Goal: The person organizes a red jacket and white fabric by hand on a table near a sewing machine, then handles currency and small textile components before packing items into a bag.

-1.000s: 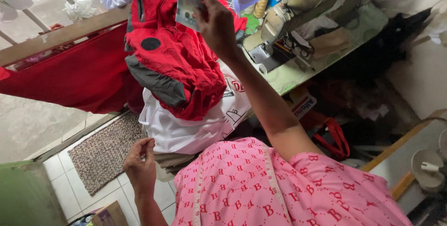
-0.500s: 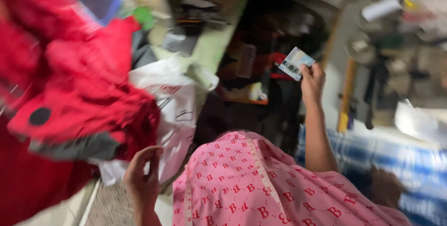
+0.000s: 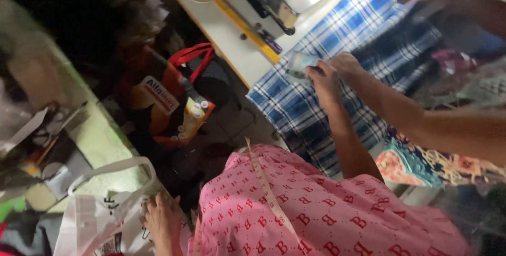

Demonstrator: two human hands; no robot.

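Right hand grip: the right hand [image 3: 322, 79], right of centre in the frame, is closed around a small pale, bluish flat card or slip of paper [image 3: 298, 64], pinched between fingers and thumb; its detail is blurred.
Other person's hand: a co-worker's hand [image 3: 345, 63] reaches in from the right edge and touches or nearly touches the same card just beside the right hand; whether it grips it cannot be told.
Left hand grip: the left hand [image 3: 162, 218], at the lower left, rests with fingers curled on the edge of a white plastic carrier bag with loop handles [image 3: 100, 211]; how firmly it holds is unclear.
Under the card: a blue-and-white checked cloth [image 3: 337, 40] spreads across the upper right.
Table: a pale sewing table with a yellow strip [image 3: 232, 34] lies in the upper centre, beside the cloth.
Floor: an orange-red shopping bag with red handles [image 3: 174, 95] stands left of centre.
Body: a pink patterned garment [image 3: 316, 214] with a cream tape measure [image 3: 266, 187] draped over it fills the lower centre.
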